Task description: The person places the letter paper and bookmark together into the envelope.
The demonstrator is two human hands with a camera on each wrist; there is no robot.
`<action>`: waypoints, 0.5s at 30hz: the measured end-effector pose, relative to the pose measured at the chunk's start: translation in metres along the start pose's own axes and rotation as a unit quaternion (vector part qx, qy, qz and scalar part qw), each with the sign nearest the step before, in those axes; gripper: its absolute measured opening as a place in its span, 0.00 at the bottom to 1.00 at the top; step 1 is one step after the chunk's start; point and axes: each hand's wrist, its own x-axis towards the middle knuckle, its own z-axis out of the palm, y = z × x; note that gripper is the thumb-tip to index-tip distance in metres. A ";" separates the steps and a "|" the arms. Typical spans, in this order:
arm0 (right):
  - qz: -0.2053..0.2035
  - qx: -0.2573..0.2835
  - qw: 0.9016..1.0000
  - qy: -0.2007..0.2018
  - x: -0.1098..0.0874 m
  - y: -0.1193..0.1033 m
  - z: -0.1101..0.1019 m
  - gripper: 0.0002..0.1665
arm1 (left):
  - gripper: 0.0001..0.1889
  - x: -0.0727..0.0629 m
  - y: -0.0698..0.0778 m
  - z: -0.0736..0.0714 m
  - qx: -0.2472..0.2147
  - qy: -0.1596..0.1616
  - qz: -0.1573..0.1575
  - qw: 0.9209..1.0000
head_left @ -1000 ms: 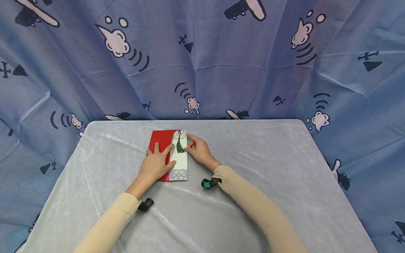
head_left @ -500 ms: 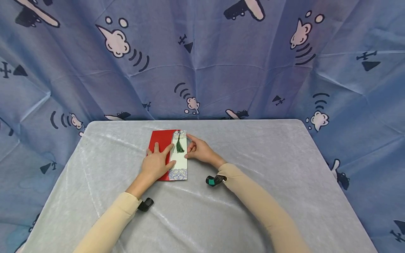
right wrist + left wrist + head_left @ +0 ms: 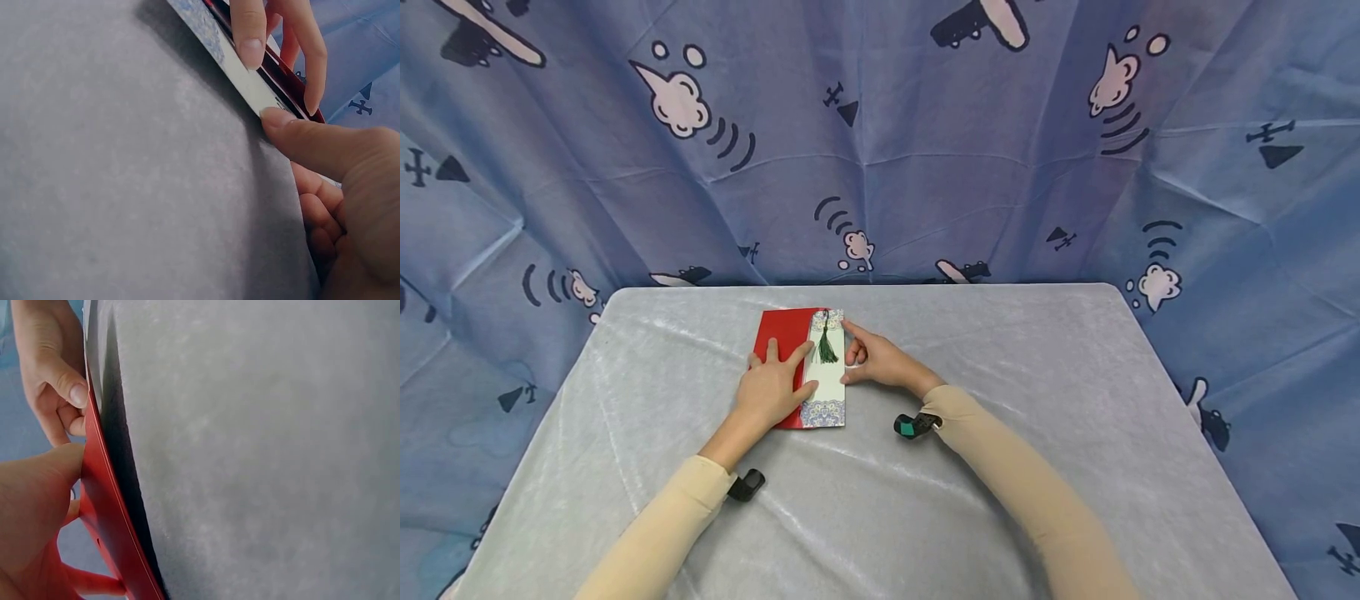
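A red notebook-like cover (image 3: 786, 327) lies on the table. Along its right side is a white bookmark (image 3: 829, 385) with blue patterned ends and a green tassel (image 3: 827, 347). My left hand (image 3: 767, 390) rests on both with fingers spread, its thumb and index finger reaching onto the bookmark. At the bookmark's right edge is my right hand (image 3: 880, 360). Its index finger and thumb lie apart along that edge, while the other fingers are bent inward. In the right wrist view the right thumb (image 3: 281, 117) touches the bookmark's edge. Whatever lies beneath the cover is hidden.
The table (image 3: 1075, 400) has a pale grey, slightly creased cloth. Behind it hangs a blue curtain (image 3: 910, 125) printed with cartoon shapes. A dark band is worn at each wrist.
My right thumb has slid down along the bookmark's edge, away from the index finger, and the right wrist has shifted slightly to the right. My left hand has stayed in place.
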 end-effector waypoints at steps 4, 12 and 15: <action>-0.002 -0.001 1.000 0.001 -0.001 0.000 0.001 0.62 | 0.40 0.000 0.000 0.000 -0.003 0.000 0.002 1.000; -0.005 -0.014 1.000 0.001 0.000 -0.001 0.001 0.62 | 0.40 -0.001 0.000 -0.001 -0.007 -0.002 0.003 1.000; -0.004 -0.019 1.000 -0.002 0.001 -0.001 0.001 0.62 | 0.40 -0.001 0.000 -0.002 -0.006 -0.001 0.004 1.000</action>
